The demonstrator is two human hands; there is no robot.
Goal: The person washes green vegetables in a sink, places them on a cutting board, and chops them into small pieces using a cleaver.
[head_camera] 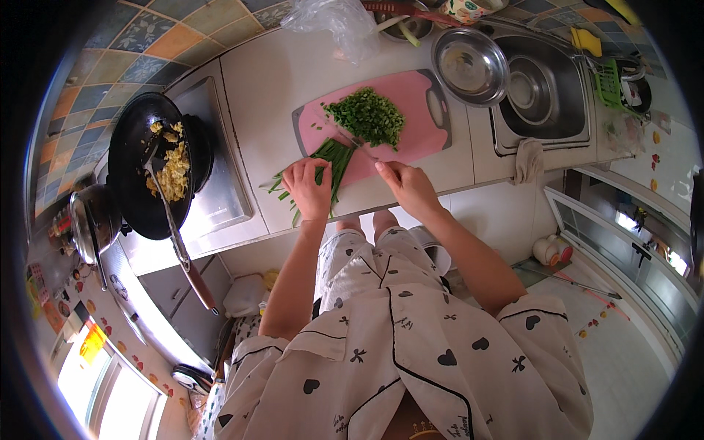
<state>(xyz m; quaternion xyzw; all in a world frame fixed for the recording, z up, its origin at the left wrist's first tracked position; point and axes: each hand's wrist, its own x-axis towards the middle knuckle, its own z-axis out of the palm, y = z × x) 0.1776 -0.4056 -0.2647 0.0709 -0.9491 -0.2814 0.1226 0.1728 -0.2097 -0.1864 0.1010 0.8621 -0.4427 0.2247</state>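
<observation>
A bunch of long green leafy stalks, possibly garlic chives (339, 157), lies over the left part of a pink cutting board (423, 135) and the counter. My left hand (308, 187) presses on it with curled fingers. In my right hand (408, 186) is the handle of a kitchen knife (347, 135); its thin blade points up and to the left, between the whole stalks and the chopped greens. The heap of finely chopped greens (367, 116) sits on the board just beyond the blade. A few small bits lie left of the heap.
At the left, a black wok (124, 165) holds scrambled egg (175, 170) and a turner (176, 236) with its handle over the counter edge. A steel bowl (470, 67) stands beside the sink (572, 121). A plastic bag (335, 25) lies behind the board; a cloth (529, 159) hangs at the sink.
</observation>
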